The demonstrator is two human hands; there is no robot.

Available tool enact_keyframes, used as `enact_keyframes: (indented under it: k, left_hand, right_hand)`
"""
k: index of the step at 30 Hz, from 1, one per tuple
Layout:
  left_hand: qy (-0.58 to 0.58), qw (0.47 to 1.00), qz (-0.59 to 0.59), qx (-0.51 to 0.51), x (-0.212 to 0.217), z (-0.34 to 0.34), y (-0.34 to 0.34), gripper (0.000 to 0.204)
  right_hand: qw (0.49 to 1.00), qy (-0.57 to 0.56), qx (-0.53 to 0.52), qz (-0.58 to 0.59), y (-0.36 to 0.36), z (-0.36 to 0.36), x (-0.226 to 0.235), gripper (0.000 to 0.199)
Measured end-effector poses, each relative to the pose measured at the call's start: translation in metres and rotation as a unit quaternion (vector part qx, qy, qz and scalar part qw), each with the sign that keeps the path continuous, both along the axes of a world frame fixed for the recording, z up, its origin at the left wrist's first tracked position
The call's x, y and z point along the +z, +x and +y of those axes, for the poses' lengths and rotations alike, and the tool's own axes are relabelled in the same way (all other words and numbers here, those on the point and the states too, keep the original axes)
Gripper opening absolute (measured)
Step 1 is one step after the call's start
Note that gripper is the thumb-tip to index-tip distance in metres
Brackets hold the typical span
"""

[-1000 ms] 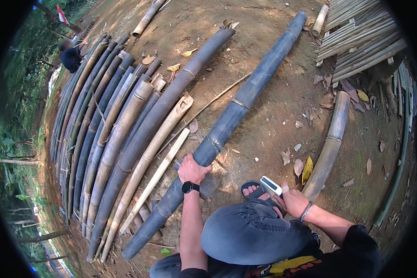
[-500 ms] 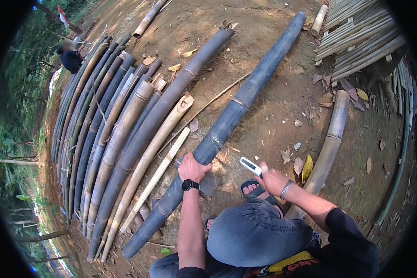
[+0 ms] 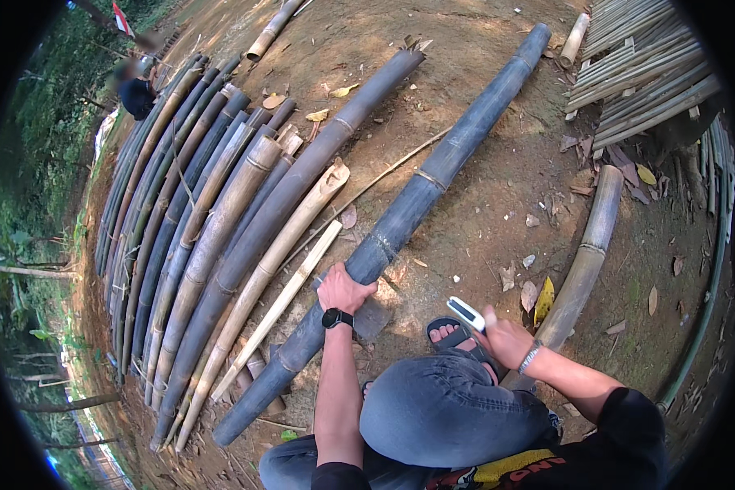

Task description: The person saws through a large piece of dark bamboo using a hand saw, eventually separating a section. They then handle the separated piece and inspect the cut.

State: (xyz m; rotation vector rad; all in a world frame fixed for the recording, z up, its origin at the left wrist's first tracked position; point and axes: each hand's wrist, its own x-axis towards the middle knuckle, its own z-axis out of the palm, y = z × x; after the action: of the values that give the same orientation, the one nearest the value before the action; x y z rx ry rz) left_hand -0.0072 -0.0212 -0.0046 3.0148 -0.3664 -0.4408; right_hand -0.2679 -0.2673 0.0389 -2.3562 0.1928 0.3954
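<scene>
A long dark bamboo pole (image 3: 407,214) lies slantwise before me, running from lower left to upper right. My left hand (image 3: 345,290) grips it below its middle, thumb spread across the top. Beneath the pole near that hand, part of a flat greyish piece (image 3: 373,318) shows. My right hand (image 3: 505,338) is closed around a small white tool with a dark inset (image 3: 466,314), held above the ground to the right of the pole and apart from it. The fist hides the rest of this tool, so its exact kind is unclear.
Many bamboo poles (image 3: 212,245) lie piled at left, beside a pale split strip (image 3: 282,306). A short curved bamboo piece (image 3: 584,261) rests at my right. Slatted bamboo panels (image 3: 641,69) stand far right. Another person (image 3: 136,91) is beyond the pile.
My right hand and the white tool have shifted right and slightly down, away from the pole. My left hand stays on the pole; the whole view has shifted slightly.
</scene>
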Motion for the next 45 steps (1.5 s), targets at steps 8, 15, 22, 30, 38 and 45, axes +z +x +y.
enact_keyframes:
  k: [8,15,22,30,38,45]
  left_hand:
    - [0.014,1.0,-0.004,0.008,0.013,0.012,-0.006,0.071]
    - [0.002,1.0,-0.01,0.013,0.012,0.009,0.003,0.071]
    - [-0.01,1.0,-0.021,0.007,0.004,0.009,-0.002,0.071]
    - [-0.013,1.0,-0.013,0.002,0.002,0.003,-0.001,0.072]
    - [-0.026,0.999,-0.022,0.007,0.002,0.001,0.002,0.072]
    - [-0.003,1.0,0.002,0.011,0.005,0.009,-0.004,0.073]
  right_hand:
    - [0.998,-0.031,0.0,0.053,-0.011,-0.001,0.008,0.046]
    - [0.999,0.002,-0.024,0.04,-0.022,-0.001,-0.012,0.041]
    - [1.0,-0.015,-0.016,0.01,0.026,0.007,-0.039,0.043]
    - [0.999,0.011,-0.03,0.01,0.031,0.012,-0.026,0.038]
    - [1.0,-0.008,-0.016,-0.007,0.032,0.008,-0.026,0.04]
    - [0.999,-0.009,-0.017,0.045,-0.005,0.0,-0.016,0.042]
